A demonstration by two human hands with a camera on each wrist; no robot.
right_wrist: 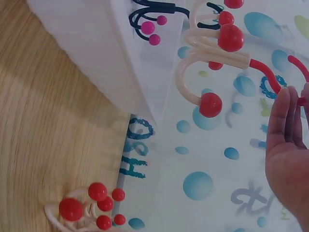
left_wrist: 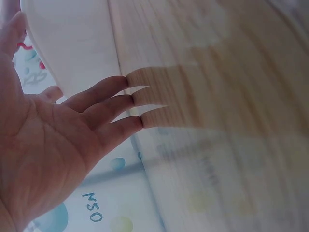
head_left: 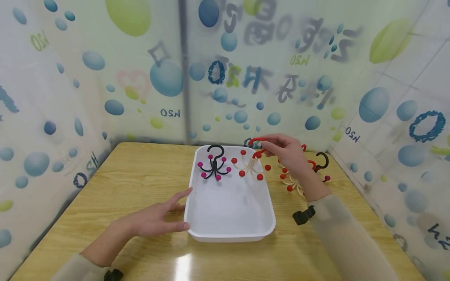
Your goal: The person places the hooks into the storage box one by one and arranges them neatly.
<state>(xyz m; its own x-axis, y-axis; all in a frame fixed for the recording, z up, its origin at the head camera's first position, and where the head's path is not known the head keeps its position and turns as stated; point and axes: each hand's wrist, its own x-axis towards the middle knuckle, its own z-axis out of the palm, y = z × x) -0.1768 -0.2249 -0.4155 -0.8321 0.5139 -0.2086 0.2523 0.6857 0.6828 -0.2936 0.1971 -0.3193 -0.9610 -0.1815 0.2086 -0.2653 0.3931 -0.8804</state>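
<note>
My right hand (head_left: 286, 154) pinches the red hook handle of a cream claw massager (right_wrist: 224, 58) whose curved arms end in red balls. It hangs over the back right part of a white plastic tray (head_left: 228, 210), arms pointing down. In the tray's back left lies a black claw massager (head_left: 214, 167) with magenta ball tips and its hook toward the back. At the tray's left side, my left hand (head_left: 154, 220) has its fingers extended, with thumb and fingertips right at the rim. In the left wrist view its palm (left_wrist: 48, 135) shows, holding nothing.
Right of the tray, cream massagers with red balls (head_left: 290, 188) lie on the wooden table (head_left: 140, 175), partly behind my right forearm. A black hook (head_left: 322, 159) sticks up among them. Printed wall sheets (head_left: 239, 97) surround the table's back and sides.
</note>
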